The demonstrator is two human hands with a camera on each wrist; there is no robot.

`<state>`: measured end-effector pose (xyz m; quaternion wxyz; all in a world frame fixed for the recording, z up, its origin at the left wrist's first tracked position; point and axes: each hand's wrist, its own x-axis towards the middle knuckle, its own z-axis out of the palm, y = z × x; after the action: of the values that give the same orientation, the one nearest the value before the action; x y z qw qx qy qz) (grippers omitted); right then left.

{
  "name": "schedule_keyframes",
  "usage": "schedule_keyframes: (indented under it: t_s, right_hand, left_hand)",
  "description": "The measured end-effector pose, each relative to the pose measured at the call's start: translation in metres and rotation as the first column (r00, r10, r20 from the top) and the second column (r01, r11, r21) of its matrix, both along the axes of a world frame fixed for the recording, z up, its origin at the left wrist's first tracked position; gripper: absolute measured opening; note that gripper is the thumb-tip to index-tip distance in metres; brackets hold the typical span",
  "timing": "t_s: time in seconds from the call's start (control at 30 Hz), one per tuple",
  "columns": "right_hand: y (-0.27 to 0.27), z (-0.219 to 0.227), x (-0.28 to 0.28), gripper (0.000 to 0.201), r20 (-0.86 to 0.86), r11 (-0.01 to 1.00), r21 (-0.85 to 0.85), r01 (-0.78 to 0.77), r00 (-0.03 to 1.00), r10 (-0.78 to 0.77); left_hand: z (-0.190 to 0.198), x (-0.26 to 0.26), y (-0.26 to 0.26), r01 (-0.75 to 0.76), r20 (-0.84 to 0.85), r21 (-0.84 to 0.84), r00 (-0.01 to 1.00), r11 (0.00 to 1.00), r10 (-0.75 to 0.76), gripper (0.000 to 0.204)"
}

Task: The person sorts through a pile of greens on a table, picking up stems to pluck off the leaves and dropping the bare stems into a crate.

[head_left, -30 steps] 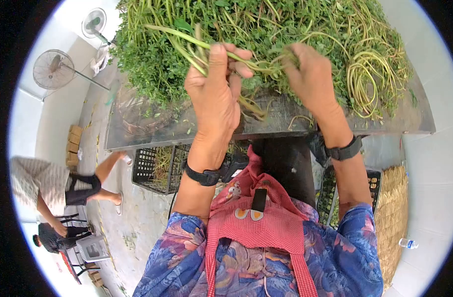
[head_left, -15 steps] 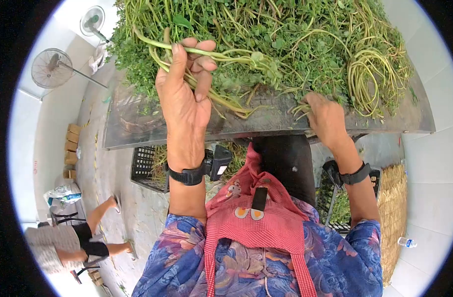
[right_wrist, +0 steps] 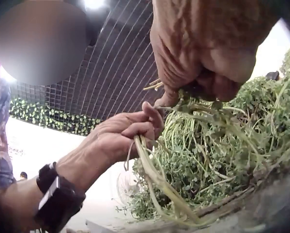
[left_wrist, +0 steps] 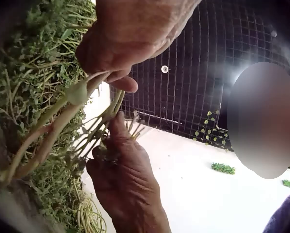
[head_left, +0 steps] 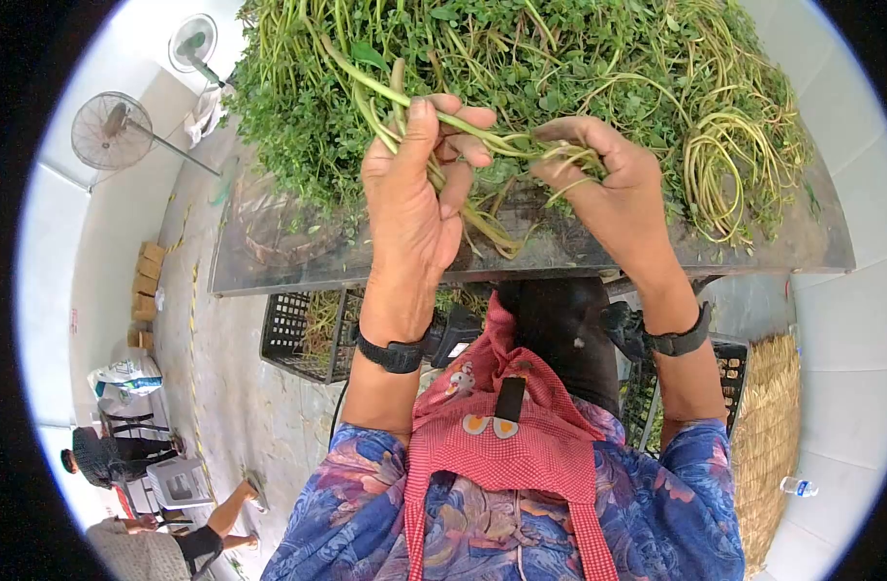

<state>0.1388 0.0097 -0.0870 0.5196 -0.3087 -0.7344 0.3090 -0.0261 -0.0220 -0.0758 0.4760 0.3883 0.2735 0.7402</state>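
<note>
Left hand (head_left: 414, 194) clamped on a bunch of green stems (head_left: 385, 92), right hand (head_left: 608, 184) pinching the stems' thin ends above the bench (head_left: 269, 257).

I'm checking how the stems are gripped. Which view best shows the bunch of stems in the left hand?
The head view: the bunch of stems lies whole across the left hand, and the right hand pinches its far end. The wrist views show only short, close stretches, partly hidden by fingers.
</note>
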Motion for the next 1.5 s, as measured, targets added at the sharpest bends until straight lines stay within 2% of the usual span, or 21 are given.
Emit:
schedule_keyframes:
  t_s: [0.1, 0.23, 0.3, 0.33, 0.4, 0.47, 0.57, 0.63, 0.7, 0.73, 0.8, 0.83, 0.9, 0.93, 1.0, 1.07, 1.13, 1.23, 1.27, 1.33, 1.5]
  right_hand:
    - [0.011, -0.01, 0.001, 0.02, 0.116, 0.982, 0.189, 0.001, 0.993, -0.023]
    - [0.012, -0.013, 0.001, 0.022, 0.125, 0.98, 0.17, 0.105, 0.984, -0.128]
    - [0.011, -0.011, 0.002, 0.019, 0.22, 0.886, 0.338, 0.319, 0.888, -0.404]
    - [0.011, -0.01, 0.008, 0.019, 0.225, 0.886, 0.333, 0.324, 0.885, -0.409]
    - [0.015, -0.007, 0.034, 0.016, 0.228, 0.821, 0.019, 0.571, 0.797, -0.559]
    - [0.017, -0.023, 0.083, 0.022, 0.04, 0.856, -0.022, 0.516, 0.856, -0.515]
    - [-0.019, -0.045, 0.163, 0.026, 0.034, 0.736, -0.223, 0.639, 0.76, -0.649]
    - [-0.049, -0.069, 0.225, 0.028, 0.214, 0.592, -0.197, 0.782, 0.624, -0.752]
    - [-0.086, -0.099, 0.293, 0.031, 0.507, 0.394, -0.041, 0.918, 0.359, -0.784]
    - [-0.107, -0.111, 0.318, 0.033, 0.64, 0.288, 0.041, 0.957, 0.197, -0.743]
    - [-0.143, -0.122, 0.333, 0.036, 0.825, 0.233, 0.161, 0.959, -0.001, -0.565]
    - [-0.16, -0.134, 0.346, 0.036, 0.824, 0.231, 0.163, 0.959, -0.004, -0.567]
    - [-0.182, -0.158, 0.371, 0.037, 0.819, 0.497, 0.467, 0.732, -0.145, -0.555]
    - [-0.173, -0.16, 0.37, 0.035, 0.738, 0.512, 0.504, 0.696, -0.038, -0.674]
    - [-0.137, -0.103, 0.304, 0.033, 0.675, 0.482, -0.117, 0.868, 0.426, -0.603]
    - [-0.109, -0.078, 0.247, 0.028, 0.317, 0.67, -0.316, 0.672, 0.74, -0.593]
    - [-0.091, -0.046, 0.177, 0.023, 0.178, 0.811, -0.229, 0.539, 0.842, -0.51]
    - [-0.07, -0.009, 0.102, 0.021, 0.14, 0.964, 0.006, 0.264, 0.955, -0.263]
    - [-0.062, -0.003, 0.085, 0.02, 0.143, 0.981, 0.107, 0.164, 0.974, -0.178]
    - [-0.048, -0.001, 0.058, 0.021, 0.048, 0.994, 0.084, 0.073, 0.996, -0.077]
    - [-0.03, -0.009, 0.027, 0.02, 0.073, 0.991, 0.135, -0.008, 0.997, -0.002]
  left_hand:
    - [-0.002, 0.005, 0.001, -0.009, -0.012, -0.003, 1.0, 1.0, 0.009, 0.024]
    - [-0.001, 0.009, 0.001, -0.029, -0.035, -0.028, 0.999, 0.999, 0.028, 0.022]
    - [-0.005, 0.008, 0.0, -0.069, -0.007, -0.005, 0.998, 0.998, 0.069, 0.022]
    - [-0.006, 0.007, -0.001, -0.109, 0.021, 0.018, 0.994, 0.994, 0.108, 0.022]
    - [0.006, -0.002, -0.006, -0.112, 0.032, 0.043, 0.993, 0.993, 0.111, 0.022]
    - [0.01, -0.012, -0.009, -0.089, 0.024, 0.053, 0.996, 0.995, 0.088, 0.024]
    - [0.006, -0.024, -0.008, -0.073, 0.049, 0.064, 0.996, 0.995, 0.07, 0.024]
    - [0.001, -0.032, -0.005, -0.031, 0.067, 0.081, 0.997, 0.996, 0.026, 0.024]
    - [-0.003, -0.035, -0.002, 0.014, 0.18, 0.045, 0.983, 0.999, -0.022, 0.024]
    - [-0.004, -0.035, -0.002, 0.021, 0.187, 0.036, 0.982, 0.999, -0.027, 0.023]
    - [-0.005, -0.034, -0.002, 0.038, 0.18, 0.029, 0.983, 0.999, -0.042, 0.024]
    - [-0.004, -0.034, -0.003, 0.05, 0.17, 0.029, 0.984, 0.998, -0.054, 0.024]
    - [-0.004, -0.029, -0.005, 0.064, 0.161, 0.028, 0.985, 0.998, -0.067, 0.024]
    - [-0.003, -0.027, -0.006, 0.077, 0.149, 0.025, 0.986, 0.997, -0.079, 0.024]
    - [-0.004, -0.022, -0.009, 0.09, 0.135, 0.024, 0.986, 0.996, -0.093, 0.023]
    - [-0.002, -0.016, -0.01, 0.105, 0.124, 0.039, 0.986, 0.994, -0.109, 0.023]
    - [0.001, -0.011, -0.014, 0.116, 0.143, 0.016, 0.983, 0.993, -0.117, 0.024]
    - [0.002, -0.007, -0.019, 0.122, 0.131, 0.004, 0.984, 0.993, -0.121, 0.024]
    - [0.003, -0.006, -0.02, 0.125, 0.114, 0.011, 0.986, 0.992, -0.126, 0.024]
    - [0.002, -0.004, -0.021, 0.138, 0.108, 0.02, 0.984, 0.99, -0.139, 0.024]
    - [-0.002, 0.0, -0.019, 0.165, 0.103, 0.02, 0.981, 0.986, -0.166, 0.024]
